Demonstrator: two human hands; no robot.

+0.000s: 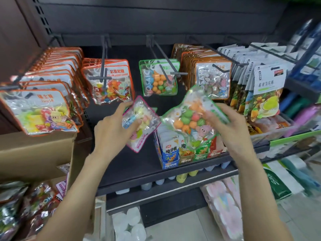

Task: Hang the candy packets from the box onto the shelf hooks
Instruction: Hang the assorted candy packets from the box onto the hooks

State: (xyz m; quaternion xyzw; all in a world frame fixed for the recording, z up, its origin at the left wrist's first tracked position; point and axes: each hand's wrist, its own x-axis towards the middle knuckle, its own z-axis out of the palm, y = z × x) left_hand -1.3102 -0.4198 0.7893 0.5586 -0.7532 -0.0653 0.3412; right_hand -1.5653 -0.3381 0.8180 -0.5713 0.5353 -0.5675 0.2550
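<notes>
Above the shelf's (pixel 139 164) front edge, both forearms reach forward. The left hand (pixel 111 126) pinches a pink-edged packet (pixel 141 124). The right hand (pixel 229 126) has its grip curled round a green-edged packet (pixel 189 117), tilted.

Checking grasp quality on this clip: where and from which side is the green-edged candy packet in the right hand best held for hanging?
Judging by its pose, hold the green-edged packet by its lower right edge, coming from the right, where the right hand already holds it. That leaves the top edge, tilted toward the shelf, clear to meet the hook carrying the matching green packets. The hang hole itself is too blurred to see.
</notes>
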